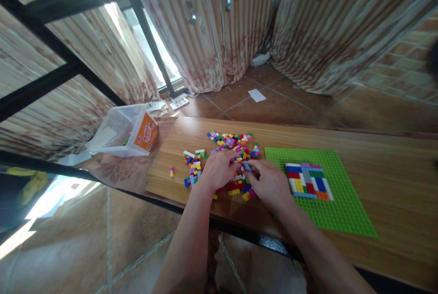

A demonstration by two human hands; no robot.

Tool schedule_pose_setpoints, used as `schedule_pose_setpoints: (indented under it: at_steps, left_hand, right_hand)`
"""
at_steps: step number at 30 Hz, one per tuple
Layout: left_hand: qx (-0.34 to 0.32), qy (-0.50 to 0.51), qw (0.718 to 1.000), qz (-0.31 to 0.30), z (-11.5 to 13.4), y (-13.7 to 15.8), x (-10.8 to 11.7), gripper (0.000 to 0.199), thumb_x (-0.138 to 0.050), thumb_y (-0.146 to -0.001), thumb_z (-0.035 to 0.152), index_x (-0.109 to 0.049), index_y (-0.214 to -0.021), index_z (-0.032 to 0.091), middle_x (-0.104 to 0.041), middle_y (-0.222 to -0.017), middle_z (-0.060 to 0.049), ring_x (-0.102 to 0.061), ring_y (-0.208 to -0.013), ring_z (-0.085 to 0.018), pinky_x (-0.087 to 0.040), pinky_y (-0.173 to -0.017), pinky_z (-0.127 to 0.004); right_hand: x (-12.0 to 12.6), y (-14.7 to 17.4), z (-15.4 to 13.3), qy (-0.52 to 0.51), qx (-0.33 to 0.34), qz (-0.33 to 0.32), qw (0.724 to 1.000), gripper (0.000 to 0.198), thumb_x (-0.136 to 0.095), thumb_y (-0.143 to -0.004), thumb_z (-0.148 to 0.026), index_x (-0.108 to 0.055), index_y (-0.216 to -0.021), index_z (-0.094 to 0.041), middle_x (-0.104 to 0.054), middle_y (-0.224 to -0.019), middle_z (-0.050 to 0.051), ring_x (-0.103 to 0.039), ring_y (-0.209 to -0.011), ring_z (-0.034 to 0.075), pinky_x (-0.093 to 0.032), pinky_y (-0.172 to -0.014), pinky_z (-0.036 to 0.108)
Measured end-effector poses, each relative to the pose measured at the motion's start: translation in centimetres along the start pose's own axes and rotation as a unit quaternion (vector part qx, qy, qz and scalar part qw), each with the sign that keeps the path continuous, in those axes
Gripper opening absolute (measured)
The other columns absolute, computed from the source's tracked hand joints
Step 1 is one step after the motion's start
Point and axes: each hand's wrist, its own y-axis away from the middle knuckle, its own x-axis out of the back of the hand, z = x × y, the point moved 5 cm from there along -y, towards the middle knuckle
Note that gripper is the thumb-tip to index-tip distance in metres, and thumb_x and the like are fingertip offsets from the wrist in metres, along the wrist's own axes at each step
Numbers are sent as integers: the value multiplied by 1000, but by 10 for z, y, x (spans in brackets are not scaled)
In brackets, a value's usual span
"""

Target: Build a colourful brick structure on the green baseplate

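Forearms (190, 244): two, bare, extended from the lower edge across the table's near side.
Light-blue brick (247, 166): one, held between the two hands, over the loose pile.
Right hand (272, 184): thumb and forefinger pinched the light-blue brick.
Left hand (219, 169): fingers bent down over the pile; whether they gripped a piece could not be told.
Brick pile (231, 141): loose, many-coloured, spread around and beneath the hands.
Pink-and-yellow piece (171, 172): lay apart, left of the pile.
Green baseplate (345, 202): studded, flat, right of the pile, partly hidden by the right arm.
Brick panel (310, 182): rectangular, mixed colours, sat on the baseplate.
Table (393, 175): wood-grain top, dark edge.
Plastic box (118, 118): translucent, stood beyond the table's left end.
Orange label (146, 133): on the box; white characters, too blurred to read.
Printed card (179, 102): white, dark print, illegible.
White paper (256, 95): blank-looking, lay on the tiled floor.
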Motion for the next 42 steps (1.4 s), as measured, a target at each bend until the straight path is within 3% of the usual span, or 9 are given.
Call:
schedule_pose_setpoints:
  at_steps: [5, 9, 15, 25, 28, 31, 35, 42]
  left_hand:
    - [-6, 31, 999, 11, 2, 0, 0, 26, -55, -89, 21, -71, -110, 20, -74, -110, -6, -67, -100, -20, -50, -94, -31]
    - [-49, 126, 990, 40, 10, -1, 4, 31, -53, -88, 14, -68, -114, 20, -71, -119, -6, -64, -111, -19, -46, -101, -32]
    - [-108, 228, 968, 11, 34, -4, 0, 21, -53, -90, 14, -71, -100, 18, -74, -96, -4, -67, -90, -16, -49, -84, -27]
    - [-88, 269, 957, 62, 67, -9, -26, 16, -58, -88, 18, -69, -100, 15, -73, -92, -5, -66, -84, -16, -51, -80, -27]
    - [-80, 281, 954, 72, 76, -11, -37, 21, -58, -87, 16, -67, -105, 16, -72, -98, -6, -66, -85, -15, -53, -82, -29]
    - [-71, 285, 953, 67, 85, -11, -49, 27, -58, -85, 16, -64, -112, 16, -70, -108, -7, -66, -85, -15, -54, -85, -31]
    - [-63, 295, 952, 42, 96, -12, -66, 42, -59, -83, 17, -55, -126, 16, -67, -120, -10, -66, -89, -16, -55, -88, -34]
    - [-39, 275, 960, 24, 105, -16, -76, 46, -56, -85, 19, -52, -131, 14, -65, -124, -12, -67, -95, -19, -54, -93, -37]
  right_hand:
    - [7, 0, -5, -29, -24, 16, 999, 23, -51, -90, -24, -68, -104, -18, -70, -99, 11, -63, -91, 25, -46, -82, 38]
    - [20, 2, -6, -142, -14, 32, 989, 22, -50, -92, -22, -67, -106, -19, -70, -101, 9, -65, -92, 21, -48, -82, 33]
    - [33, 12, 7, -249, -28, 41, 967, 20, -51, -94, -26, -68, -104, -20, -71, -97, 6, -66, -86, 17, -51, -77, 28]
    - [71, 25, 36, -140, -40, 77, 986, 20, -55, -91, -33, -71, -95, -21, -73, -88, 4, -66, -76, 16, -50, -73, 29]
    - [89, 30, 58, -97, -72, 118, 986, 24, -56, -89, -38, -71, -91, -20, -72, -88, 5, -66, -77, 18, -49, -74, 31]
    - [109, 37, 89, -56, -147, 169, 973, 28, -58, -84, -43, -73, -87, -20, -73, -87, 6, -66, -76, 20, -49, -72, 32]
    - [118, 45, 119, -19, -263, 145, 954, 31, -60, -78, -47, -75, -83, -21, -72, -72, 5, -64, -63, 20, -46, -62, 32]
    - [110, 44, 108, 1, -244, 107, 964, 30, -57, -79, -44, -75, -85, -22, -74, -81, 6, -65, -68, 20, -45, -66, 32]
